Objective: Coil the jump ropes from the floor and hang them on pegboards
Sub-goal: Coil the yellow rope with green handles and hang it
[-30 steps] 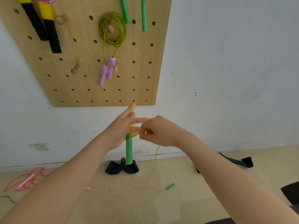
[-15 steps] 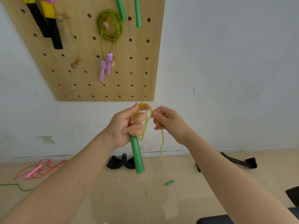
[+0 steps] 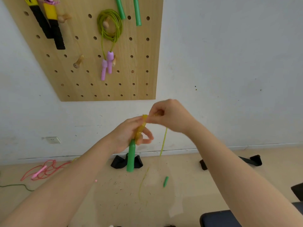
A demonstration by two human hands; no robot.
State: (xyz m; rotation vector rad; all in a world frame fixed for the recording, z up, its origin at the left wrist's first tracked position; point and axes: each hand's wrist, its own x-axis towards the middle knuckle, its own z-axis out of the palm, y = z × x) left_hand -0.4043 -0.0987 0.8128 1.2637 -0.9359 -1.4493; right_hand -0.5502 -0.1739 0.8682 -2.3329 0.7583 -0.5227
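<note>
Since half a second ago, the right hand (image 3: 170,115) is carrying the thin yellow-green rope (image 3: 164,140) up to twelve o'clock over the left hand (image 3: 129,135), pinching it to lay another loop; the left hand is gripping the green plastic handle (image 3: 131,158) and the gathered coils so they cannot spring apart. The other green handle (image 3: 166,181) is lying on the tan floor (image 3: 188,185) at five o'clock; the wooden pegboard (image 3: 139,76) is waiting above.

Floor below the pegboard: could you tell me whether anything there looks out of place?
Yes: a pink rope lies in a loose tangle by the wall at left, and a green handle trails on the floor, uncoiled.

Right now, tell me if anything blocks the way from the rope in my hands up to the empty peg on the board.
Nothing visible does. The rope sits in the left hand, with the right hand pinching it, below the board. The bare peg has open wall and board beneath it; the hung lime coil is to its right.
</note>
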